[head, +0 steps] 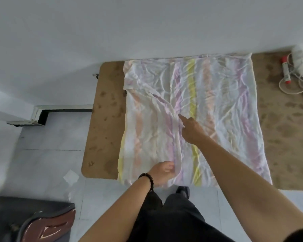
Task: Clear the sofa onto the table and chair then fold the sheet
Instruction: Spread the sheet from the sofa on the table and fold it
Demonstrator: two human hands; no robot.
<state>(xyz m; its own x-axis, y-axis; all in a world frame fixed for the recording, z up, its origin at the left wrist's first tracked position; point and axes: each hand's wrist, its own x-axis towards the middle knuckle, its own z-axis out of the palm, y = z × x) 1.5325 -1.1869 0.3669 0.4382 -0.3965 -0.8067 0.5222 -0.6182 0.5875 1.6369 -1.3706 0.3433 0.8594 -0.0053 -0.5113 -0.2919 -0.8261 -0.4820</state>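
A white sheet with pastel pink, yellow and orange stripes lies spread and wrinkled on a brown table. Its left part is folded over toward the middle, forming a raised ridge. My left hand, with a dark bead bracelet on the wrist, grips the near edge of that folded layer. My right hand rests on the sheet near the fold line, forefinger stretched out and pressing on the cloth, holding nothing.
A white cord with red-tipped handles and a white roll lie at the table's far right. A dark chair with a brown seat stands at the lower left on the tiled floor. A white wall runs behind the table.
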